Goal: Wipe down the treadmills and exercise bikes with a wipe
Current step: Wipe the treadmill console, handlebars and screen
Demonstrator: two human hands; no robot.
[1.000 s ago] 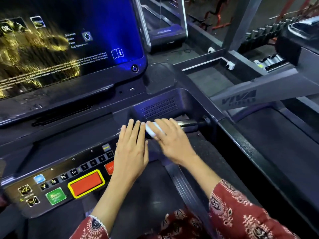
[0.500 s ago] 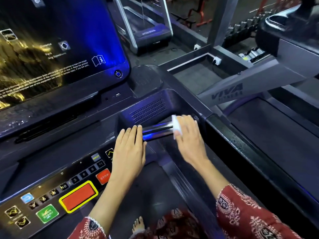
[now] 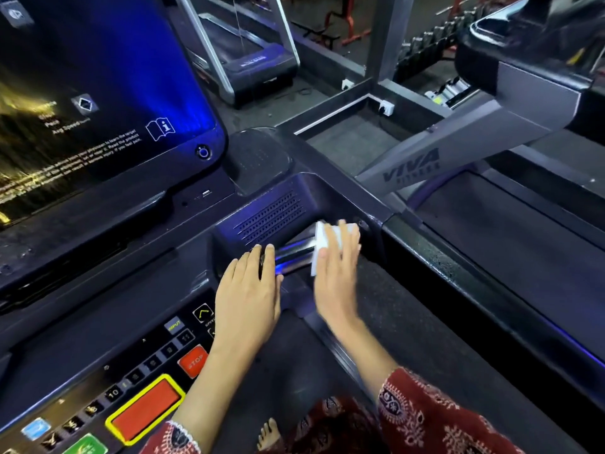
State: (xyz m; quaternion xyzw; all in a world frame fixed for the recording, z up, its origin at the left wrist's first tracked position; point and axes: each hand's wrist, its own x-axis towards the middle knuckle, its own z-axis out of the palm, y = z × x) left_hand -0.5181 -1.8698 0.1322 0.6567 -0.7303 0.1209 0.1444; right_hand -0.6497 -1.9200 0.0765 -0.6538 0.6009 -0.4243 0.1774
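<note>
Nearest, two red patterned sleeves (image 3: pixel 425 421) and a bare foot (image 3: pixel 268 435) show at the bottom edge. Left of the wrists lies the treadmill's control panel (image 3: pixel 108 365), with a yellow-rimmed red button (image 3: pixel 145 409) and a STOP button (image 3: pixel 193 363).

The left hand (image 3: pixel 247 299) lies flat on the console, its fingers (image 3: pixel 269 257) straight and together, holding nothing. Their tips touch the left end of the chrome grip bar (image 3: pixel 294 253). It sits where it did a second ago.

The right hand (image 3: pixel 337 270) has moved. A second ago it was just beside the left fingers at the bar's left end; half a second ago it was partway along. Now it is at the bar's right end, near the side rail. Its fingers (image 3: pixel 343 234) lie fairly straight and press the white wipe (image 3: pixel 319 247) onto the bar. The wipe is folded over the bar, its edge showing left of those fingers. Bare chrome shows between the two hands.

Just beyond the fingers is a perforated speaker grille (image 3: pixel 271 214). Further up and left stands the lit blue screen (image 3: pixel 98 93). Right of the right fingers runs a neighbouring treadmill (image 3: pixel 412 168) marked VIVA, and another treadmill (image 3: pixel 252 60) stands far beyond.
</note>
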